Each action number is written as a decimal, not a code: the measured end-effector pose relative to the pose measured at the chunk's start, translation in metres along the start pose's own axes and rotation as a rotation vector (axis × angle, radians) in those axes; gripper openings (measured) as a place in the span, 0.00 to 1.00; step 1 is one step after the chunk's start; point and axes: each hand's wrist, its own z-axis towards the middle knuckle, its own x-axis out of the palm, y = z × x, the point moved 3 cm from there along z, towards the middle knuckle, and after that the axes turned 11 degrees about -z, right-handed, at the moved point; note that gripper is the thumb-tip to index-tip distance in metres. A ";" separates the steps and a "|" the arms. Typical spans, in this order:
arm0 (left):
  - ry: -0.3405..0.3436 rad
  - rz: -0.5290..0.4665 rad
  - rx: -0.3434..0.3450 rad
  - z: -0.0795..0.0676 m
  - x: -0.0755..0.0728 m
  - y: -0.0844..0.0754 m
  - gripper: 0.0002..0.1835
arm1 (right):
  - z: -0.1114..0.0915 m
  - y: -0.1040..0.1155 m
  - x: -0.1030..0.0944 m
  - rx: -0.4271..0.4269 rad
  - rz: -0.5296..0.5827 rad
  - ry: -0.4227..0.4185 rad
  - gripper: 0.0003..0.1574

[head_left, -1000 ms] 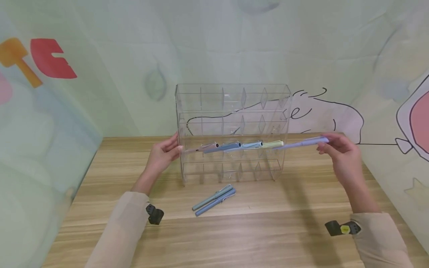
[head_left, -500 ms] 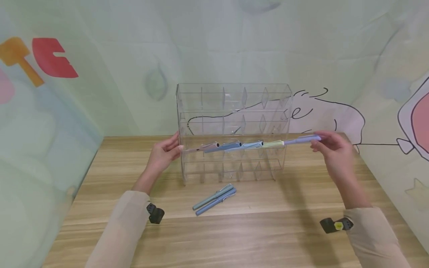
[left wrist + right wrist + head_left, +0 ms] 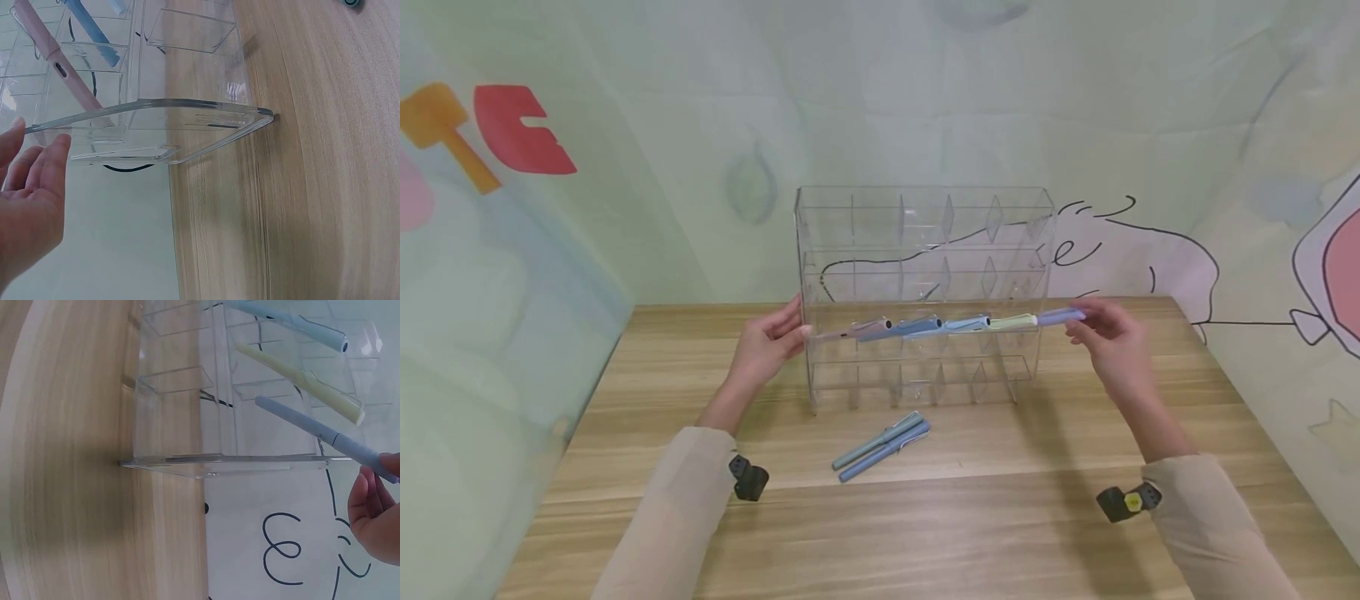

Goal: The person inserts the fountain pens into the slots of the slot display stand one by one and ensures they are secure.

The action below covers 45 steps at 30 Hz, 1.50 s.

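A clear acrylic rack [image 3: 922,200] with several compartments stands upright on the table. My left hand [image 3: 764,340] holds its left side panel at the edge, thumb in front and fingers behind. My right hand [image 3: 1108,337] pinches a lavender pen [image 3: 1054,317] by its cap end at the rack's right side. In the right wrist view that pen's far end reaches into the rack, past the side panel. Lined up in the same row are a pink pen [image 3: 57,61], a blue pen [image 3: 901,328], a light blue pen [image 3: 300,324] and a pale yellow pen [image 3: 306,383].
On the wooden table [image 3: 970,533] in front of the rack, a grey-green pen [image 3: 872,442] and a blue pen [image 3: 883,452] lie side by side. A printed cloth backdrop [image 3: 685,150] rises behind the rack and along both sides.
My right hand has moved left with the lavender pen, which has slid further into the rack's right side. The left hand stays on the side panel.
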 end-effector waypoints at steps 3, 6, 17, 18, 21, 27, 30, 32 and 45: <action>-0.004 -0.002 -0.003 0.001 0.000 0.000 0.28 | 0.000 -0.002 0.004 -0.006 -0.074 0.001 0.14; -0.007 0.001 -0.008 0.001 0.000 0.000 0.28 | 0.000 -0.002 0.007 -0.008 -0.097 -0.006 0.16; -0.005 -0.018 -0.012 0.000 0.000 0.000 0.28 | 0.002 -0.007 0.015 0.023 -0.097 -0.049 0.16; -0.004 -0.018 -0.011 0.000 0.000 0.001 0.28 | 0.002 -0.008 0.015 0.031 -0.097 -0.053 0.16; -0.003 -0.020 -0.006 0.001 0.000 0.001 0.27 | 0.001 -0.009 0.016 0.042 -0.100 -0.059 0.15; -0.008 -0.018 -0.010 0.000 0.000 0.002 0.27 | 0.001 -0.010 0.016 0.020 -0.077 -0.066 0.13; -0.009 -0.022 -0.011 0.000 0.001 0.001 0.27 | 0.001 -0.011 0.013 0.027 -0.100 -0.055 0.14; -0.009 -0.020 -0.013 0.000 0.001 0.001 0.27 | 0.001 -0.011 0.010 0.049 -0.120 -0.049 0.14; -0.006 -0.002 -0.016 -0.001 0.000 0.001 0.28 | 0.003 -0.010 0.005 0.068 -0.147 0.021 0.15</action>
